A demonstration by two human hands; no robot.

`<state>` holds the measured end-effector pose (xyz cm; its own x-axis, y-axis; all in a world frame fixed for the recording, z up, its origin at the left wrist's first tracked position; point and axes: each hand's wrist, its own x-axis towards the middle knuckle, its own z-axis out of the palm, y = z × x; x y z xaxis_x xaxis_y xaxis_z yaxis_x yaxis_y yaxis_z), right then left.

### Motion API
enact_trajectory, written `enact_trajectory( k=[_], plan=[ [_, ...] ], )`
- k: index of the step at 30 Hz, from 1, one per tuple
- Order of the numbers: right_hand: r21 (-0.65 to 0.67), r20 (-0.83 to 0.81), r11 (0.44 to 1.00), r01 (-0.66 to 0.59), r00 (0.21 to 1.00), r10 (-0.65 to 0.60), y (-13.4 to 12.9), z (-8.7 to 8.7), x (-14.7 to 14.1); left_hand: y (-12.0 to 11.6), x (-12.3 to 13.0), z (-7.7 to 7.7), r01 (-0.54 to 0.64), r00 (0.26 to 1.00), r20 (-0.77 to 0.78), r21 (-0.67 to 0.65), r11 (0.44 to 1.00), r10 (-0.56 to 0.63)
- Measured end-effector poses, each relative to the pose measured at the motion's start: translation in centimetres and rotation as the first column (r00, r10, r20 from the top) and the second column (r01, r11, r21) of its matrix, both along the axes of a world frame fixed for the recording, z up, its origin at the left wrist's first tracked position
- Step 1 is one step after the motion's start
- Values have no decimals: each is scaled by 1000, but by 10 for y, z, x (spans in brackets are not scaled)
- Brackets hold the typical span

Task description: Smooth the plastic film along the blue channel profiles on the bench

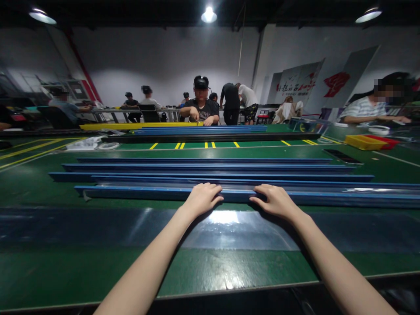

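- Steadiness seems to be what counts: the frontmost blue channel (pixel 236 197) is long, so even pressure from both hands would guard against twisting or bowing it.
- A light touch on its near wall looks wise, with care at the left end, where a small grey scrap (pixel 86 195) hangs.
- It lies across the green worktop (pixel 210 271), just beyond a clear plastic strip (pixel 229 227) and in front of other blue channels (pixel 197 167); its right end runs out of view.
- Left hand (pixel 204 197): knuckles up, fingers bent over the near wall's top edge, thumb lower on its outer face.
- Right hand (pixel 272 199): a near mirror, with a bare stretch of channel between the two.
- Both sets of fingers are narrow, holding that wall; how firmly, I can't tell.
- Forearms reach forward over the strip, slanting inward.
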<state>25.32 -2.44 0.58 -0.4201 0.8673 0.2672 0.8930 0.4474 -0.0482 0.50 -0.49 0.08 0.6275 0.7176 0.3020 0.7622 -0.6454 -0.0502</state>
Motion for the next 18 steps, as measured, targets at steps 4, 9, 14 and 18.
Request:
enact_trajectory(
  k=[4,9,14,18],
  plan=[
    [2,-15,1000,3,1000,-3,0,0,-1,1,0,5,2,1000,-16,-51,999,-2],
    [2,-38,1000,-9,999,9,-1,0,-1,5,2,12,29,997,-62,-96,995,-35],
    [10,-47,1000,10,999,-10,-1,-1,-2,7,4,16,68,990,-116,-73,995,-77],
    [17,-31,999,28,999,-27,-1,-1,-4,7,2,14,105,985,-133,-51,993,-111]
  ],
)
